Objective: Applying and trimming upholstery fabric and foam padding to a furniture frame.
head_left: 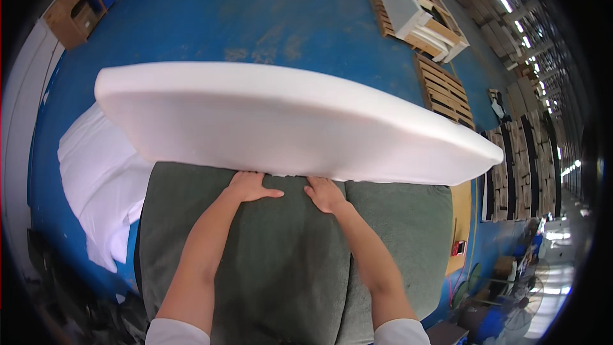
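A long white padded panel [287,131], like a sofa back, stands across the far edge of a dark green upholstered seat [281,262]. My left hand [251,186] lies flat on the green fabric with its thumb stretched toward the middle. Its fingertips meet the lower edge of the white panel. Just right of it, my right hand [325,195] presses on the seat at the same line, thumb and fingers apart. The fingertips of both hands are partly hidden along that seam. Neither hand shows a held object.
White cloth [102,179] drapes at the left over the blue floor [223,19]. Wooden pallets [445,89] and a pale furniture frame [421,22] stand at the far right. Past the seat's right side are a wooden board [461,211], stacked dark-edged pieces [520,166] and a fan [514,322].
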{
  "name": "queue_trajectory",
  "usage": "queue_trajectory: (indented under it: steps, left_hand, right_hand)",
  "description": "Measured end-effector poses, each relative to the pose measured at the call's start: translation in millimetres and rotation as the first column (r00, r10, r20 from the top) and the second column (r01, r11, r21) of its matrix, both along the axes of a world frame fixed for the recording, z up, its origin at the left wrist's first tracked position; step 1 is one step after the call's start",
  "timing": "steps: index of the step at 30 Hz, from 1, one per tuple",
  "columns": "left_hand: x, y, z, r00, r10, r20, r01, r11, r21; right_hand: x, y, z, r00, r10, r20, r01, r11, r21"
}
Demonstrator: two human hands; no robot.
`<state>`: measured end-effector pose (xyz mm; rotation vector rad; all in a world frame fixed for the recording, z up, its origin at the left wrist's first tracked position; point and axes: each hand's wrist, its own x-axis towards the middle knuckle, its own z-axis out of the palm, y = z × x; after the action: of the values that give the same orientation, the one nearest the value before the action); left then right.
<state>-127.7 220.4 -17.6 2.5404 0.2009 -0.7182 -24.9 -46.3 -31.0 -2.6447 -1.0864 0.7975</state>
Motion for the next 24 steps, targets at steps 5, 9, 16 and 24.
queue_trajectory:
  steps: [5,9,16,24]
  left_hand:
    - [-1.0,-3.8,-4.0,0.998,0.046,-0.042,-0.049,0.996,-0.079]
    - [2.2,-5.6,-3.3,0.997,0.043,0.06,-0.043,0.999,0.003]
    - [11.9,-10.8,1.8,0.994,0.086,0.059,-0.085,0.996,-0.029]
    - [-64.5,-29.4,18.2,0.964,-0.076,0.253,-0.003,0.955,0.297]
  right_hand:
    - [-2.7,-12.1,3.3,0.991,-0.065,0.117,0.065,0.998,0.002]
    - [-0.6,-20.1,6.3,0.986,-0.114,0.122,0.115,0.993,-0.004]
    - [-0.6,-19.5,-15.9,0.969,-0.158,0.189,0.17,0.984,-0.052]
    - [7.0,-11.5,-17.0,0.959,-0.116,0.26,0.151,0.982,-0.116]
